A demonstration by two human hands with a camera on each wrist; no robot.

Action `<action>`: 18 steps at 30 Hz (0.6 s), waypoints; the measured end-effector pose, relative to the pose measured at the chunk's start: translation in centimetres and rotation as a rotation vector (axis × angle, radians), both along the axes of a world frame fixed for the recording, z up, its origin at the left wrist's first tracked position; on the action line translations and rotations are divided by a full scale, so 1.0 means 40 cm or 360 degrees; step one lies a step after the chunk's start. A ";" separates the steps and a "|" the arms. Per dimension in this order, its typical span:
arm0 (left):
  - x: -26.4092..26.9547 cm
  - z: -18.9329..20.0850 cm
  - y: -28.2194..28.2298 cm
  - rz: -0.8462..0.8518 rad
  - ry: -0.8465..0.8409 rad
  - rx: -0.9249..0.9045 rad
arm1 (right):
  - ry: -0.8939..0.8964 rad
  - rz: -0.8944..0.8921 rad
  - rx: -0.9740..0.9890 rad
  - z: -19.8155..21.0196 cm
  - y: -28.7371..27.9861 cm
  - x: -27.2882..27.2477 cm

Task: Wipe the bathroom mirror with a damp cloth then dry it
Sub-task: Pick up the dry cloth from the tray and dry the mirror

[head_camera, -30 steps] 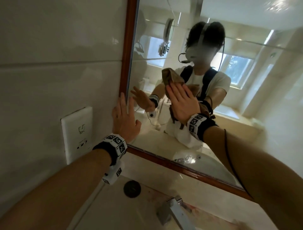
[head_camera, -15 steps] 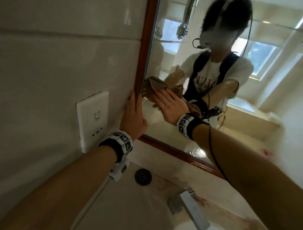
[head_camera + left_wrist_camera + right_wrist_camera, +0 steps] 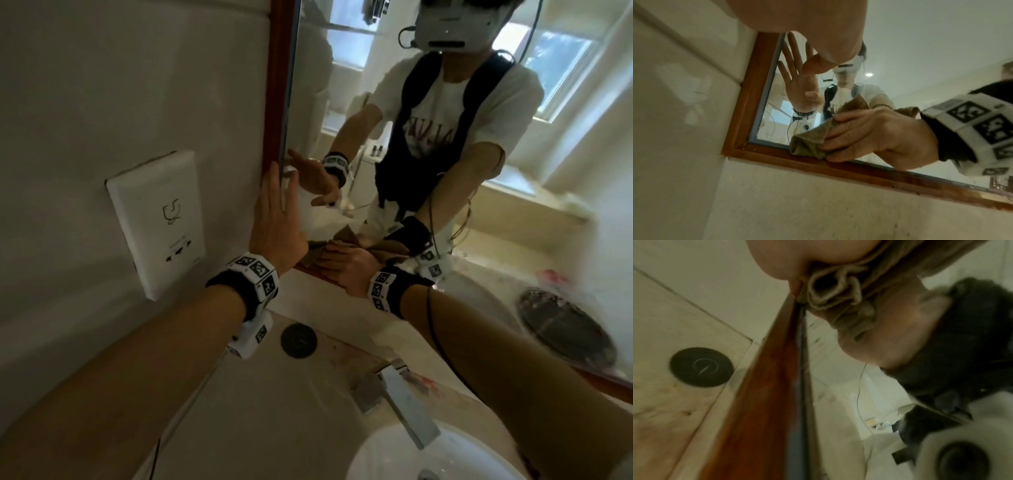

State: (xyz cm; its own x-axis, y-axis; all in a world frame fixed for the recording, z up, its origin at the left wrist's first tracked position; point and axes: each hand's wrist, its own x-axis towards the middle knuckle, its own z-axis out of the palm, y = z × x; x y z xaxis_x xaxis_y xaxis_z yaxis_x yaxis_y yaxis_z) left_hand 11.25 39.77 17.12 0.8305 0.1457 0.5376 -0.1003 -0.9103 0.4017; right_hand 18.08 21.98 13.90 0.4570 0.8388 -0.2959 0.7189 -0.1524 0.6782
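Note:
The mirror point(image 3: 342, 85) has a reddish wooden frame point(image 3: 277, 85). My left hand point(image 3: 274, 219) lies flat with straight fingers on the frame's left edge, just above the bottom corner. My right hand point(image 3: 349, 270) presses a brown cloth point(image 3: 315, 255) against the glass at the bottom left corner, down on the lower frame rail. In the left wrist view the right hand point(image 3: 869, 134) lies with extended fingers over the bunched cloth point(image 3: 809, 142) beside the frame point(image 3: 748, 97). The right wrist view shows cloth folds point(image 3: 834, 293) under the palm, against the rail point(image 3: 766, 386).
A white socket plate point(image 3: 157, 222) sits on the wall left of the mirror. On the counter below are a black round cap point(image 3: 298, 340), a chrome tap point(image 3: 394, 397) and the white basin point(image 3: 428, 455). A thin cable runs along my right forearm.
My right hand has slid the cloth from the middle of the glass leftward, then down to the bottom left corner. The left hand has stayed on the frame's edge.

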 end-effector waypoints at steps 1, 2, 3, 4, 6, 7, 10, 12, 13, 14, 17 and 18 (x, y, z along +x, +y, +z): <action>-0.001 -0.001 -0.004 -0.0001 -0.0007 0.0007 | 0.0016 -0.0040 0.0033 -0.011 -0.006 -0.003; -0.003 -0.002 -0.008 0.0000 -0.0017 0.0015 | -0.0024 -0.0020 0.0039 -0.020 -0.014 -0.011; -0.006 -0.005 -0.011 0.0003 -0.0028 0.0024 | -0.0054 -0.0065 -0.0017 -0.029 -0.026 -0.014; -0.010 -0.009 -0.016 0.0000 -0.0033 0.0027 | -0.0065 -0.0082 -0.0060 -0.030 -0.031 -0.020; -0.018 -0.015 -0.026 -0.0018 -0.0033 0.0006 | -0.0026 -0.0147 0.0039 -0.021 -0.052 -0.035; -0.024 -0.016 -0.031 -0.0034 -0.0033 -0.0016 | -0.0038 -0.0145 0.0079 -0.025 -0.065 -0.037; -0.039 -0.017 -0.049 -0.0070 -0.0040 -0.0047 | 0.0100 -0.0257 0.0031 -0.023 -0.114 -0.043; -0.042 -0.015 -0.062 -0.0065 -0.0051 -0.0043 | 0.0081 -0.0235 0.0083 -0.034 -0.165 -0.041; -0.041 -0.014 -0.070 -0.0060 -0.0056 -0.0038 | 0.0056 -0.0190 0.0106 -0.040 -0.191 -0.046; -0.039 -0.012 -0.079 -0.0056 -0.0062 -0.0025 | 0.0044 -0.0103 0.0159 -0.048 -0.217 -0.052; -0.035 -0.008 -0.113 -0.0054 -0.0083 0.0043 | -0.0063 -0.0157 0.0160 -0.032 -0.274 -0.089; -0.035 -0.008 -0.126 -0.0058 -0.0078 0.0057 | -0.0109 -0.0196 0.0109 -0.038 -0.300 -0.099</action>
